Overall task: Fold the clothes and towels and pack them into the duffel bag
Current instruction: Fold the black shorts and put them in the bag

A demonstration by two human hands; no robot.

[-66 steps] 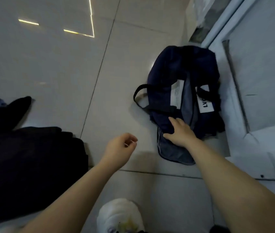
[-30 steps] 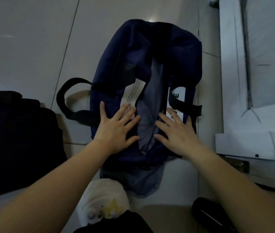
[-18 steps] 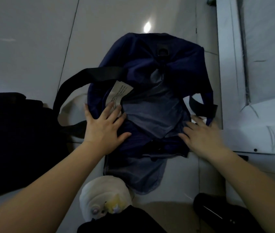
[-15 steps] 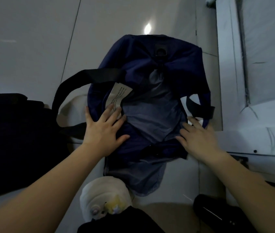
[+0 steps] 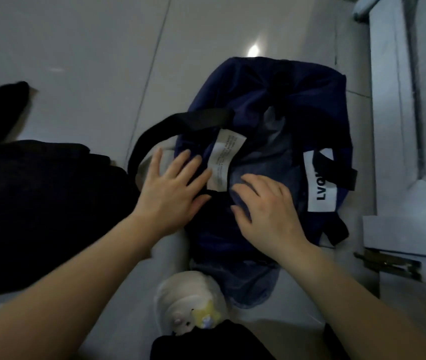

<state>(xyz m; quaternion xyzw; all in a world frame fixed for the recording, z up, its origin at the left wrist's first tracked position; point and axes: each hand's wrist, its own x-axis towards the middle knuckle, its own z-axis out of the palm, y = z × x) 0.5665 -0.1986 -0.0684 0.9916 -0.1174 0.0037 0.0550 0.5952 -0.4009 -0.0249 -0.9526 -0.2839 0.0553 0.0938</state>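
So, progress check: the navy blue fabric duffel bag (image 5: 264,120) is lying on the pale glossy tiled floor (image 5: 89,61) with its mouth open. There's already some grey-blue cloth (image 5: 271,157) down inside it, so I'd say at least one item is packed. A bit of the same greyish fabric pokes out at the near end too. Still plenty left, I reckon, because a big heap of black clothes (image 5: 37,209) sits just left of the bag and doesn't look neatly folded.

Hands: the left hand (image 5: 173,193) lies flat with fingers spread on the bag's left rim, right beside the white care label (image 5: 223,162), pressing and not gripping anything. The right hand (image 5: 271,209) rests palm down on the cloth inside the opening, fingers slightly bent. It seems to be patting the cloth flat, and I can't see it pinching anything.

Room to move: the right side is tight. A white framed panel, maybe a door or cabinet (image 5: 409,126), runs close along the bag, and the black strap handle (image 5: 336,172) by the white LVO patch (image 5: 320,183) is nearly against it. The other black strap loop (image 5: 170,131) flops toward the clothes pile. Open floor is mostly beyond the bag and to the upper left. A white slipper with a small charm (image 5: 188,305) sits at the near end.
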